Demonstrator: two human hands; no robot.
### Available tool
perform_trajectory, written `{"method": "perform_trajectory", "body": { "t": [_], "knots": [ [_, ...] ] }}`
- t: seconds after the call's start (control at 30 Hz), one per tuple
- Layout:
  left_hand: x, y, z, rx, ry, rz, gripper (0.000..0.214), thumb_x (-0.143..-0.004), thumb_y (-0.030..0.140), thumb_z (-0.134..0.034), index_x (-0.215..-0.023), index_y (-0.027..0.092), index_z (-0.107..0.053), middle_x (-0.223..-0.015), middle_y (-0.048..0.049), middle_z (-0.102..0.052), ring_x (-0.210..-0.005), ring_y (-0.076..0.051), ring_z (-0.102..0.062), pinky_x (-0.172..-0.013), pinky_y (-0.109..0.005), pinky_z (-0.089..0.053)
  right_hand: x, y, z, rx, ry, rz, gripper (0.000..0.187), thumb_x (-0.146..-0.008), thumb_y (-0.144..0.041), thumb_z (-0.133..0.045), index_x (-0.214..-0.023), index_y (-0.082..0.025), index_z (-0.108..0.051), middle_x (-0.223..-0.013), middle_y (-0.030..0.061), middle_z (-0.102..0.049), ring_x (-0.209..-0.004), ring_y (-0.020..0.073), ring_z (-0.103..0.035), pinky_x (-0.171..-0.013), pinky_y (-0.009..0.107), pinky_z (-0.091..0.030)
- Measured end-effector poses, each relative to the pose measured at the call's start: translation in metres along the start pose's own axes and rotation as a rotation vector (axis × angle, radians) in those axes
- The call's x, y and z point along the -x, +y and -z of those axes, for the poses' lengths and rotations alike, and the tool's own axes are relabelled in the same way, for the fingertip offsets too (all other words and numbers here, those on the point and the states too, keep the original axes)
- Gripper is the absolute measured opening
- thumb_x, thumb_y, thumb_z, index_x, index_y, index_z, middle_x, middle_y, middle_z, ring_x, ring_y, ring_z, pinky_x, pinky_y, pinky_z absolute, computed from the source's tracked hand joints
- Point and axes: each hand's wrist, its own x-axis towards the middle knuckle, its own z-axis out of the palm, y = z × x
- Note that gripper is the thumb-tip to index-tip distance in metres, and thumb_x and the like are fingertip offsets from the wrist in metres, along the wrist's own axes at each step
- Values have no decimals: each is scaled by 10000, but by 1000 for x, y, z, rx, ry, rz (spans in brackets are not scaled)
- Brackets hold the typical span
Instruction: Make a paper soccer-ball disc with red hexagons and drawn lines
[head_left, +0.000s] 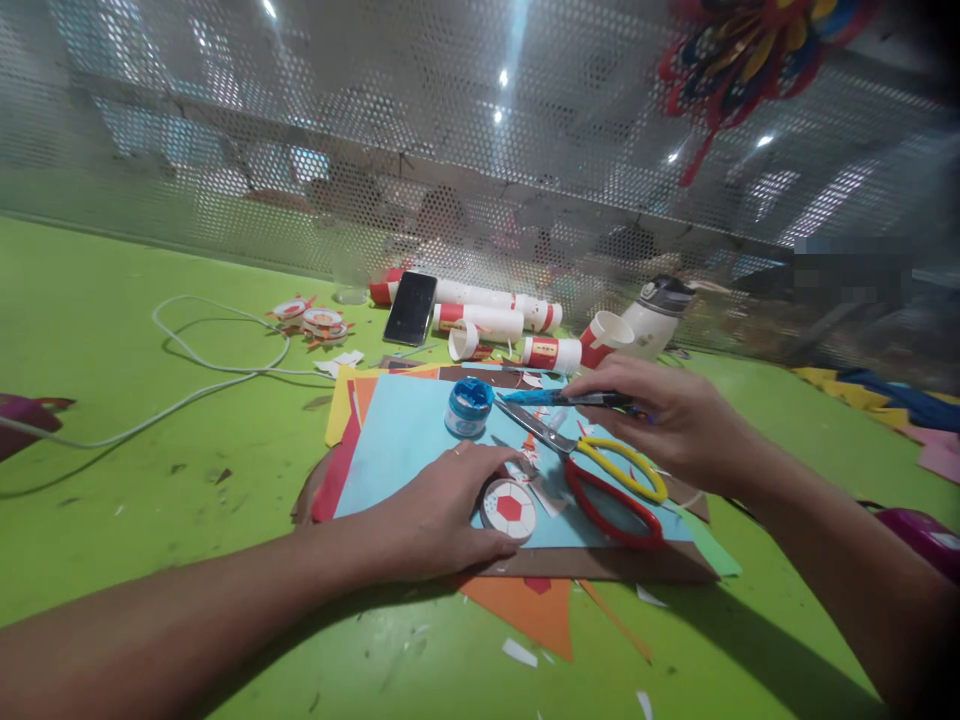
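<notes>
My left hand (450, 515) lies on the paper stack, its thumb and fingers curved round the edge of a small white disc (508, 508) with a red hexagon on top. Pinched in my right hand (667, 415) is a paintbrush (541, 397), its blue-coated tip pointing left above the light blue paper (397, 440). Just left of that tip stands an uncapped jar of blue paint (469, 408). Scissors (559, 443) with one yellow and one red handle lie beneath the right hand, blades toward the jar. Paper scraps are scattered between the hands.
A phone (411, 307) leans at the back beside white-and-red paper tubes (480, 323). Right of them are a paper cup (606, 335) and a bottle (654, 320). Decorated discs (324, 320) and a white cable (202, 368) lie left. A perforated metal panel (375, 130) closes the back.
</notes>
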Motion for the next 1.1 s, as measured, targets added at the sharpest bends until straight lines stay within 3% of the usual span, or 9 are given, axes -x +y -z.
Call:
{"method": "perform_trajectory", "body": {
  "t": [0.17,0.37,0.5,0.63,0.83,1.0,1.1],
  "knots": [
    [0,-1,0,-4,10,16,626,-708,325,-727,-1288,230,-512,-1249,-101,-578,-1138,-287,-539,-969,-444,-445,17,-3,1,-92,147,-130,186,-828,-245,-664,-1005,-273,-713,-965,29,-711,-848,190,-645,-738,308,-505],
    [0,0,-1,-21,-9,78,693,-705,344,-722,-1329,179,-471,-1316,-135,-534,-1192,-300,-513,-1003,-451,-426,34,-7,-7,-575,366,-464,179,-721,-241,-764,-896,-266,-735,-618,-14,-660,-555,128,-613,-505,226,-496],
    [0,0,-3,-25,-1,103,763,-710,342,-719,-1385,191,-397,-1312,-123,-531,-1187,-295,-512,-999,-443,-424,42,-14,-11,-843,490,-549,145,-639,-203,-791,-765,-259,-745,-597,-10,-608,-520,126,-570,-459,236,-480],
    [0,6,-2,-33,-8,169,851,-696,332,-723,-1434,215,-315,-1284,-123,-548,-1152,-306,-528,-979,-462,-430,46,-22,-13,-898,557,-646,122,-612,-220,-790,-721,-257,-750,-567,6,-555,-486,126,-529,-415,239,-465],
    [-1,11,4,33,-73,262,895,-679,339,-706,-1453,235,-270,-1357,-109,-505,-1199,-312,-500,-1014,-458,-412,49,-20,-22,-875,481,-717,121,-603,-263,-811,-706,-255,-748,-565,-3,-546,-465,112,-521,-393,219,-468],
    [-3,9,6,94,-55,236,822,-707,291,-665,-1435,224,-290,-1301,-91,-565,-1164,-282,-537,-1031,-447,-394,57,-20,-29,-689,357,-714,189,-689,-430,-787,-777,-275,-726,-590,-2,-594,-442,119,-550,-338,204,-462],
    [-4,9,5,114,-51,228,813,-708,263,-668,-1429,219,-296,-1273,-88,-589,-1132,-272,-562,-1018,-445,-405,55,-26,-34,-702,285,-689,154,-756,-418,-737,-823,-286,-697,-548,-22,-571,-382,120,-539,-289,211,-458]
  ]
}}
